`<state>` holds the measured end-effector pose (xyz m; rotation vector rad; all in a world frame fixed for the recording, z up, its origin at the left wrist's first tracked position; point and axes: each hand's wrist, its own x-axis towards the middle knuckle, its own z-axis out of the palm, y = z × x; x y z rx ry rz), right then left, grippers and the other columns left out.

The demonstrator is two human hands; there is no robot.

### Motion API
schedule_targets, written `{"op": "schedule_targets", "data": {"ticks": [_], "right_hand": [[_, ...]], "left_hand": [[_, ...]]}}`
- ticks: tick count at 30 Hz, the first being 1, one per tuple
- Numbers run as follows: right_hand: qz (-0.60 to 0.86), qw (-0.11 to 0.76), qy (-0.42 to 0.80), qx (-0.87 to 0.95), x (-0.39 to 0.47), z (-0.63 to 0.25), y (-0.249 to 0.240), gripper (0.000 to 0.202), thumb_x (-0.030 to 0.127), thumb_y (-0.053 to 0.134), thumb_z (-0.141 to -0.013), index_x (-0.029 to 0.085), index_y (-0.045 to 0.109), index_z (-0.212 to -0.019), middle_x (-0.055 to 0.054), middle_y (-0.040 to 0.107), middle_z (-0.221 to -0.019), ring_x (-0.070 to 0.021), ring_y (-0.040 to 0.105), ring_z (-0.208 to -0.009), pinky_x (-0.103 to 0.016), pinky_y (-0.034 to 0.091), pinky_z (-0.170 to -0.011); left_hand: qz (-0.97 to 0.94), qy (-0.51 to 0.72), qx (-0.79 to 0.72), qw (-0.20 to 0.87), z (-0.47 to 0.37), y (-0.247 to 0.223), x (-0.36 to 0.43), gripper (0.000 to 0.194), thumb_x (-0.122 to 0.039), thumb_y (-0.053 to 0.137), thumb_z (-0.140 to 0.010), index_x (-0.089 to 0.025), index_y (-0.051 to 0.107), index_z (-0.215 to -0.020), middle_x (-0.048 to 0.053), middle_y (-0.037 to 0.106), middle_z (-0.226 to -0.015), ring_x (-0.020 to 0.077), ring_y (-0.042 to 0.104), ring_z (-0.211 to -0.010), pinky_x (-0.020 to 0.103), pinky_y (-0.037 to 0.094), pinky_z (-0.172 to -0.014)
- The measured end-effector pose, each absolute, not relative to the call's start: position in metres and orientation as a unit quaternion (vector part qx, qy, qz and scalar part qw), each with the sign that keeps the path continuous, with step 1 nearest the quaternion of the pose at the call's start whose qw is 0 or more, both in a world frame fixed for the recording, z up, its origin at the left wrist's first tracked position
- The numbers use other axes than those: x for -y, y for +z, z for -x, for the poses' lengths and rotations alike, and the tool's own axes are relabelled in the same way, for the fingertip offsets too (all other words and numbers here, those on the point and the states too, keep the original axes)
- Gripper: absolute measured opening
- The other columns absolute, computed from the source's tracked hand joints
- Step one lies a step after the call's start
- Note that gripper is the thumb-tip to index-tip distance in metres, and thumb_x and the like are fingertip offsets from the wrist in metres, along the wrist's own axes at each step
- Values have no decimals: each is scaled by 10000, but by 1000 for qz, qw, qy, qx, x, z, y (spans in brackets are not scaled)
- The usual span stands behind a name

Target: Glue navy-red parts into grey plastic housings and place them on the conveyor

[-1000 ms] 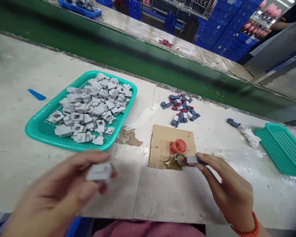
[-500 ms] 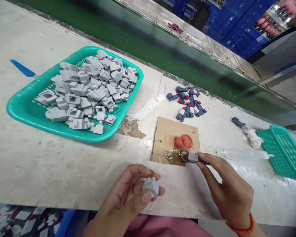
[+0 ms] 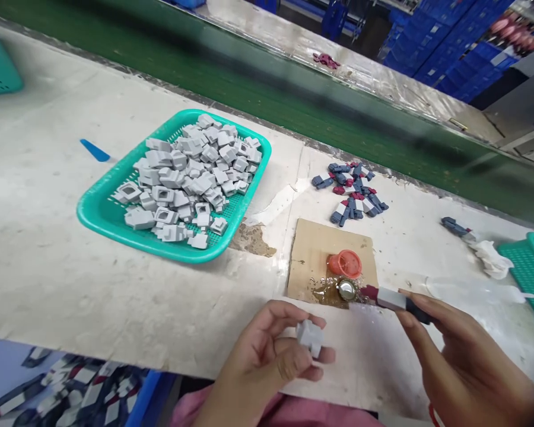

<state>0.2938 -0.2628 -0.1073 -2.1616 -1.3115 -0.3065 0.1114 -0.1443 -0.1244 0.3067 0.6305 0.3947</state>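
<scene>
Faces a whitish worktable (image 3: 151, 308), with a teal basket (image 3: 196, 258) of heaped grey blocks (image 3: 196, 172) at left. Holds the right hand (image 3: 463, 350) in a narrow pinch, the left hand (image 3: 273, 356) loosely half-curled above the near edge. Looks down on a cardboard square (image 3: 309, 249) bearing a red cup (image 3: 336, 264). Grips, at right, a navy, grey and maroon part (image 3: 391, 299), maroon end over the cardboard; at left, a small grey block (image 3: 310, 338). Views a metal cap (image 3: 347, 289) just beside that end.
</scene>
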Motion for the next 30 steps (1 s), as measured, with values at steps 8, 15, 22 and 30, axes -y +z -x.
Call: {"op": "schedule_targets", "data": {"ticks": [8,15,22,30], "right_hand": [[842,350,-77,404,264,-292,-111,218,366,660,-811,230,664,-982,-22,693,-939,-149,650,-790,-254,517,-699],[838,394,-49,374,273,-291,-116,178,297,684,-790,238,657,-956,-29,694,-913,-189,681,-789,-286,591,-707],[736,492,-21,465,277,-280,-119,270,155,704,-758,242,654,-1009,-28,697,-898,-194,684,-789,-256,587,-618],[809,484,-40,330,276,-279,-120,233,230,753,-725,236,684,-947,-30,700,-949,-190,684,-811,-269,584,-699]], "left_hand": [[-127,215,-320,914,-116,-121,145,170,-222,853,-607,-253,735,-725,-60,718,-992,71,705,-691,129,517,-630],[-206,242,-344,883,-123,-123,149,226,-277,860,-591,-286,752,-789,-35,781,-874,113,706,-811,154,530,-725],[-218,287,-358,861,-129,-126,154,230,-143,883,-526,-242,734,-669,-31,764,-839,107,706,-728,143,542,-655],[-199,278,-351,872,-131,-127,150,288,-130,906,-446,-218,727,-654,-60,620,-803,108,703,-638,137,542,-541]]}}
